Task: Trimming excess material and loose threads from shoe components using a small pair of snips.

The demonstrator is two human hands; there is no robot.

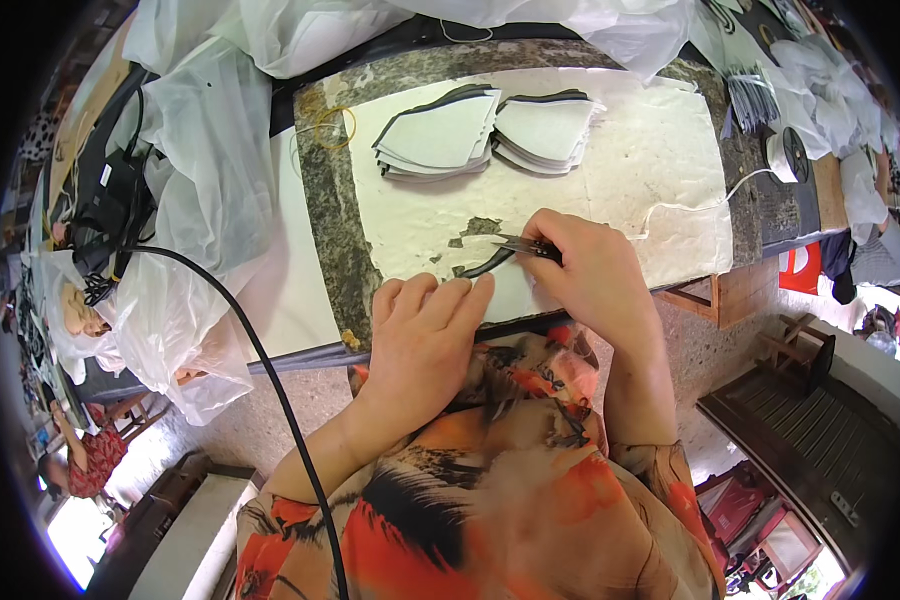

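My right hand (592,272) is closed round small dark-handled thread snips (532,247). Their pointed blades reach left, just above the black edging (490,263) of a white cut piece (511,298). Bent over that piece's left end are the fingers of my left hand (420,335), holding it against the near side of the work board; its thumb is hidden. Farther back lie two stacks of similar white pieces with black curved edges, the left stack (435,135) and the right stack (544,132).
A worn white sheet (660,140) covers the mottled board (332,215). At right are a spool of white cord (785,158) and a bundle of dark strips (752,100). Clear plastic bags (210,150) crowd the left. A black cable (260,345) crosses my left forearm.
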